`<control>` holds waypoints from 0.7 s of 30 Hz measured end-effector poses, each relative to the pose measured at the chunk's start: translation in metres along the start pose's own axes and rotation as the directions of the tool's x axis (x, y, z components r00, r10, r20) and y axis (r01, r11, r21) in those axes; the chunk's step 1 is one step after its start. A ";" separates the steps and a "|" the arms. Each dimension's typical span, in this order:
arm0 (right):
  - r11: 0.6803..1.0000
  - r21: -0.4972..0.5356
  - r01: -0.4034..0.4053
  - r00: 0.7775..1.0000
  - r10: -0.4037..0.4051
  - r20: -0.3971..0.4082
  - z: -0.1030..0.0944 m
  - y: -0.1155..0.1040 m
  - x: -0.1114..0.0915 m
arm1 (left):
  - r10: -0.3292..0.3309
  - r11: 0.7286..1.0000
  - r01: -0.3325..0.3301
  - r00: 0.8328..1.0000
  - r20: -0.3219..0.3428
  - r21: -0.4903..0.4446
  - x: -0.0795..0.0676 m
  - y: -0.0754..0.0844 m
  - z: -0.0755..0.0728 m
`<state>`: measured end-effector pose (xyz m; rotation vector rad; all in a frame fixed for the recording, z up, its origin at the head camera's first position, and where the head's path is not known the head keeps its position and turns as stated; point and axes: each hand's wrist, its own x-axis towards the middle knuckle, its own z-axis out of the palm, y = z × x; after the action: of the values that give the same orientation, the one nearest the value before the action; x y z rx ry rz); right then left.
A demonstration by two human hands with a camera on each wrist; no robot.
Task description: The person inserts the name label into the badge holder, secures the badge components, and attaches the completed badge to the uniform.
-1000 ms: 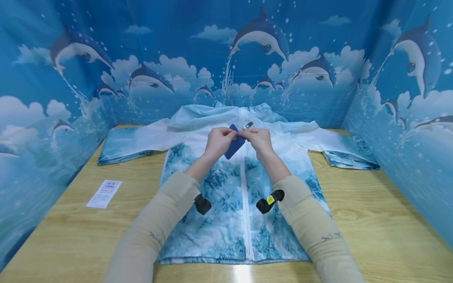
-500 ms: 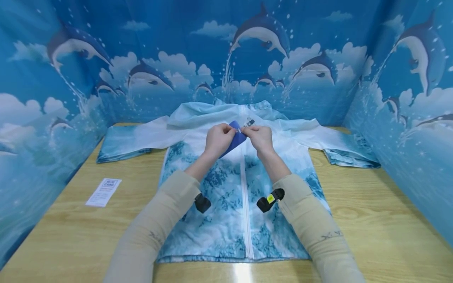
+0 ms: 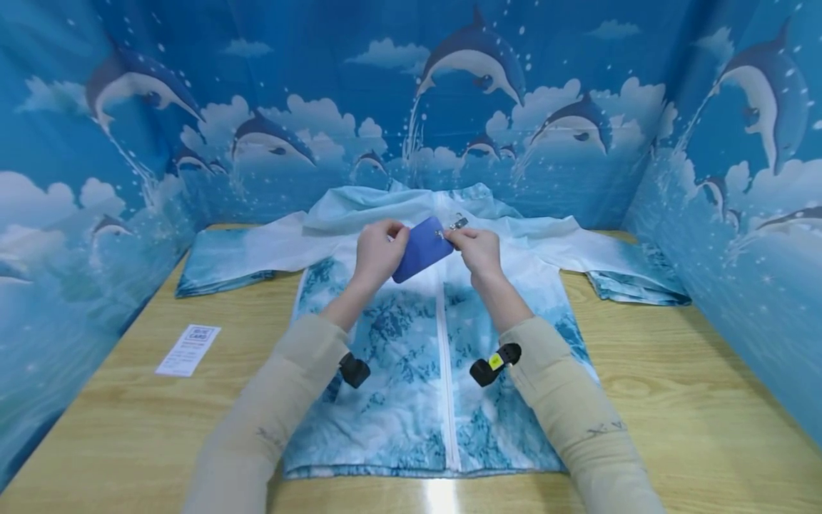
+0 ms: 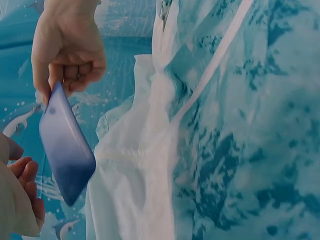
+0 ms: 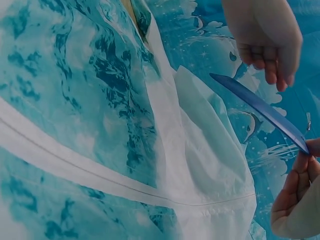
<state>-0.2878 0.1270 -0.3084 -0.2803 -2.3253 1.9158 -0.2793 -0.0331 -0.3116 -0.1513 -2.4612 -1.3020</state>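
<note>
My right hand [image 3: 480, 251] pinches the corner of a dark blue badge holder [image 3: 420, 251], beside its small metal clip [image 3: 458, 223]. The holder slants down to the left, above a blue and white zip jacket [image 3: 385, 364]. My left hand [image 3: 380, 251] is just left of the holder, its fingers loosely curled with nothing between them. In the left wrist view a gap shows between the left hand [image 4: 17, 195] and the holder [image 4: 67, 150]. The right wrist view shows the holder [image 5: 260, 107] nearly edge-on, its lower end in my right hand [image 5: 300, 190].
The jacket lies spread on a wooden table [image 3: 693, 400], sleeve ends folded. A white printed card [image 3: 188, 350] lies on the table at left. Curtains [image 3: 359, 78] with dolphins close off the back and both sides.
My left hand has come off the badge holder and moved left. The holder has swung round and shows more of its face, while my right hand still holds its clip end.
</note>
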 end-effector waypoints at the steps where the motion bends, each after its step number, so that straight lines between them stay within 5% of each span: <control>1: 1.000 0.005 -0.003 1.000 0.003 0.000 -0.001 0.000 0.000 | -0.020 1.000 0.020 1.000 -0.005 -0.015 0.000 -0.003 -0.002; 10: 0.999 0.022 -0.023 1.000 0.023 0.012 -0.005 0.002 -0.003 | -0.144 0.988 0.148 0.987 0.074 -0.044 -0.001 -0.029 -0.014; 17: 0.999 0.042 -0.019 1.000 0.018 0.015 -0.005 0.002 -0.005 | -0.246 0.956 0.272 0.947 0.206 -0.113 -0.005 -0.040 -0.018; 21: 0.999 0.048 -0.025 1.000 0.024 0.017 -0.006 0.002 -0.005 | -0.244 0.944 0.288 0.939 0.244 -0.164 -0.007 -0.043 -0.019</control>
<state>-0.2819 0.1321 -0.3092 -0.2915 -2.2925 1.9897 -0.2789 -0.0727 -0.3378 -0.0088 -2.6018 -1.7318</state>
